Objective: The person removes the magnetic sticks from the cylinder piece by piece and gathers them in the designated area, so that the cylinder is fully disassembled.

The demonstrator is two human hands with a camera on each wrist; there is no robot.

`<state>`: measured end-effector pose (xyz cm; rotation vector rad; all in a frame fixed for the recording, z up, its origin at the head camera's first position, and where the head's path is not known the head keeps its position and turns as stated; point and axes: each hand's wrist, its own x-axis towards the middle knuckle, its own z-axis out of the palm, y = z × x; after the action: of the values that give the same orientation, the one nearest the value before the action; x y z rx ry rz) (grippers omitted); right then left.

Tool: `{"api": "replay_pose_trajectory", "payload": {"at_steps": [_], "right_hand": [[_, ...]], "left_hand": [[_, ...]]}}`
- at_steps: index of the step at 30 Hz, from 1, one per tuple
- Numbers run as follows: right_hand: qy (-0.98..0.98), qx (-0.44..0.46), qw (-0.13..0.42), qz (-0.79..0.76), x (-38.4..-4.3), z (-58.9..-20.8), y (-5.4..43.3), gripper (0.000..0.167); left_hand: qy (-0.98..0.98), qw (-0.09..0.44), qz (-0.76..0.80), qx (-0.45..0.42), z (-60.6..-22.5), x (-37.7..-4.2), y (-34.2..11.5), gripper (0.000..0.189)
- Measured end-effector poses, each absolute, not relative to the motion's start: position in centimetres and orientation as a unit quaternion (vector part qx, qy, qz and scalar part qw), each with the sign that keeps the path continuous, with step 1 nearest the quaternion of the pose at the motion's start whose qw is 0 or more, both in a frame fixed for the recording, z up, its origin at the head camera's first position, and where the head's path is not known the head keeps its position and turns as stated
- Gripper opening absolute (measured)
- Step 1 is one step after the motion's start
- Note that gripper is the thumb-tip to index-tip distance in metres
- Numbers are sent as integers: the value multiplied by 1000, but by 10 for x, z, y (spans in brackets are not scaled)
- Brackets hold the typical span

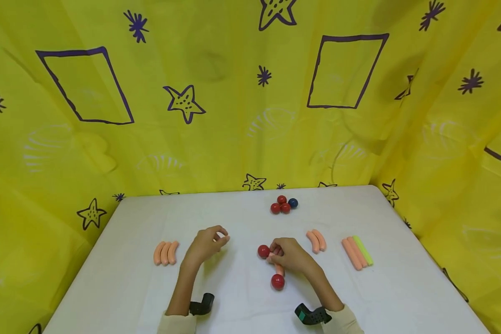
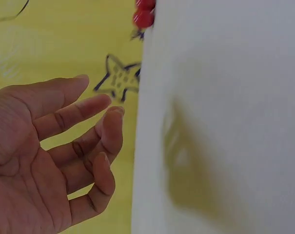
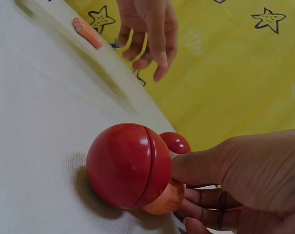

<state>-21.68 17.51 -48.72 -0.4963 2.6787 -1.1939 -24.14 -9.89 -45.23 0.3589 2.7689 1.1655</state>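
My right hand is low over the table and pinches a curved peach-coloured stick between thumb and fingers. One end of this stick meets a red ball, large in the right wrist view with a groove round it. Beside the fingertips is another red ball; the fingers hide whether it is joined to the stick. My left hand hovers above the table with loosely bent fingers and nothing in them. Its shadow falls on the cloth in the left wrist view.
Curved peach sticks lie in a row at left. Two more curved sticks lie right of my right hand, beside straight peach sticks and a green stick. Farther back, red balls sit with a blue ball.
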Motion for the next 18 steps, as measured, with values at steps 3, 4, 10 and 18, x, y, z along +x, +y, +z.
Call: {"api": "replay_pose_trajectory", "payload": {"at_steps": [3,4,10,18], "right_hand": [[899,-168,85,-394,-216,-487,174,12],[900,-172,83,-392,-216,-486,174,12],[899,-212,53,-378,-217,-489,168,11],[897,-246,22,-366,-217,-495,162,13]], "left_hand": [[910,87,375,151,-459,-238,-81,22],[908,96,373,162,-461,-237,-76,23],[901,113,365,206,-467,-232,-51,31],[910,110,334,218,-471,-225,-37,28]]}}
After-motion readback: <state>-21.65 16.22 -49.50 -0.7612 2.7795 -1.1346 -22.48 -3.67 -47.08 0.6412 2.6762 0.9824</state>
